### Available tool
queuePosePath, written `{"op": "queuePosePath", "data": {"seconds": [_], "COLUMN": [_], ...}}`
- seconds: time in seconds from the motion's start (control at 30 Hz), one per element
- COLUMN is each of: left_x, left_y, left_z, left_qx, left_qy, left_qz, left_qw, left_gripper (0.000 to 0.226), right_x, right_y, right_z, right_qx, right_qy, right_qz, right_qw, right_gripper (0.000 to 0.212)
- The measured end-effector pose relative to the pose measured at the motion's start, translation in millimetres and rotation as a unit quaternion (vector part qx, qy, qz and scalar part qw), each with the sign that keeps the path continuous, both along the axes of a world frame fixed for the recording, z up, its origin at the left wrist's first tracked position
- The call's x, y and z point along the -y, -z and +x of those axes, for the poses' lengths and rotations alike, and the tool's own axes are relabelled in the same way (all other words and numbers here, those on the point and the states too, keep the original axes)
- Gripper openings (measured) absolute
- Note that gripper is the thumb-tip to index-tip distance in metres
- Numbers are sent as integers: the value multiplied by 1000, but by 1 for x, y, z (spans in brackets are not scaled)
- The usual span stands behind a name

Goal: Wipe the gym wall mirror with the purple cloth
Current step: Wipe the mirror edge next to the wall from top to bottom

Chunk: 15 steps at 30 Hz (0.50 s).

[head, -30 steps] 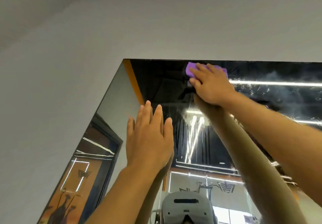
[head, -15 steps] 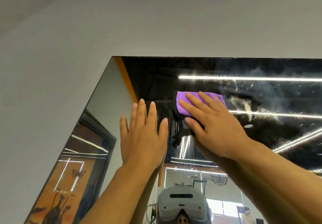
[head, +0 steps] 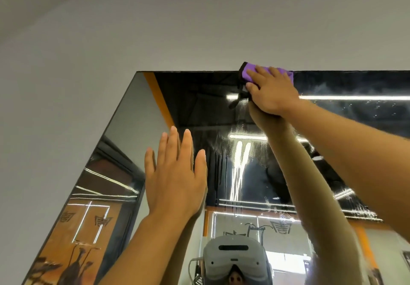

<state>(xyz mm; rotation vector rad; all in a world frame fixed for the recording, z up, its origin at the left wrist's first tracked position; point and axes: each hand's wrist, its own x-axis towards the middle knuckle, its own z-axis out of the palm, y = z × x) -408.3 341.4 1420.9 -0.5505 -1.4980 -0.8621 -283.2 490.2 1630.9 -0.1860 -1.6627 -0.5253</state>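
Your right hand (head: 269,93) has moved the purple cloth (head: 247,74) back up to the mirror (head: 199,107) top edge, flat fingers pressing over it; left hand (head: 175,178) stays splayed flat on glass.

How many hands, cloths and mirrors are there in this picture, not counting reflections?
Hands: 2, left hand and right hand
Purple cloth: 1
Wall mirror: 1
Total: 4

There were no words or numbers to read – only some dark logo shapes reflected in the mirror (head: 137,143), on an orange wall and on glass, too unclear to make out
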Motion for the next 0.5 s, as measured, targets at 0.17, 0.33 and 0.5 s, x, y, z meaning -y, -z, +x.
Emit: {"op": "queuePosePath", "data": {"seconds": [0.17, 0.33, 0.5], "left_x": [0, -11, -27], "left_y": [2, 4, 5], "left_z": [4, 21, 26], "left_qx": [-2, -23, -33], "left_qy": [16, 57, 37], "left_qz": [4, -1, -12], "left_qw": [1000, 998, 999], "left_gripper": [72, 66, 83], "right_x": [-13, -24, -25], "right_y": [127, 170, 59], "right_z": [14, 28, 26], "right_qx": [48, 78, 10], "right_qy": [-52, -42, -5], "right_qz": [73, 91, 29], "right_qw": [995, 992, 1000], "right_gripper": [60, 65, 53]}}
